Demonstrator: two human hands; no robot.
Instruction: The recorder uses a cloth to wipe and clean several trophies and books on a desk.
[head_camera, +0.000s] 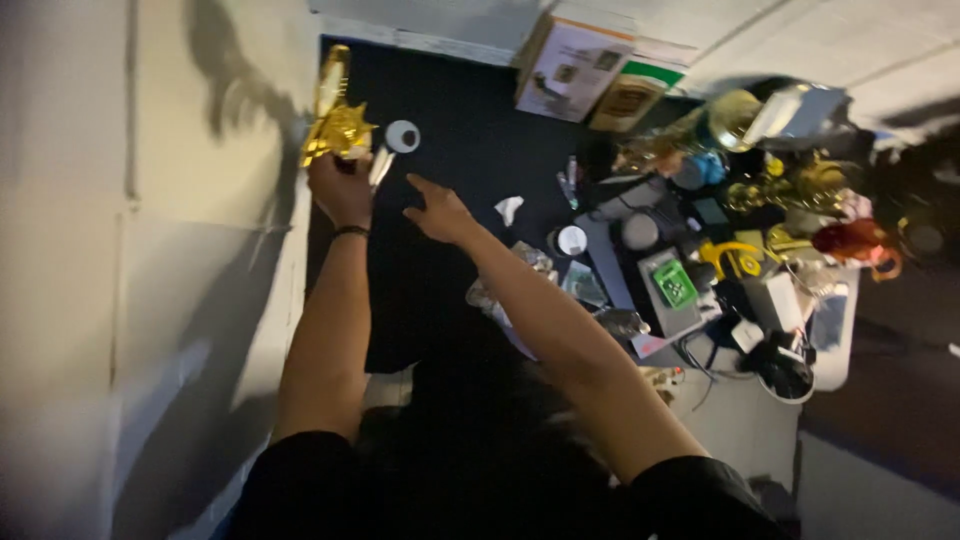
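Left hand (340, 190) is clenched around the lower part of a gold trophy (335, 115), which carries a star-burst ornament and a tall gold top rising above the knuckles; a dark band sits on that wrist. Just right of this hand, a white ladle-like tool (393, 148) with a round head lies on the black mat (450, 130), touching or almost touching the trophy, though the blur hides which. Right hand (438, 212) hovers nearby, released and holding nothing, fingers spread and pointing toward the tool. Beyond its fingertips a crumpled white paper (509, 208) rests on the mat. Farther right, well apart from both hands, a crowded heap of gold ornaments (790, 185), a green circuit board (675, 283), and cables fills the worktop. Two cardboard boxes (590, 75) stand at the mat's far edge.
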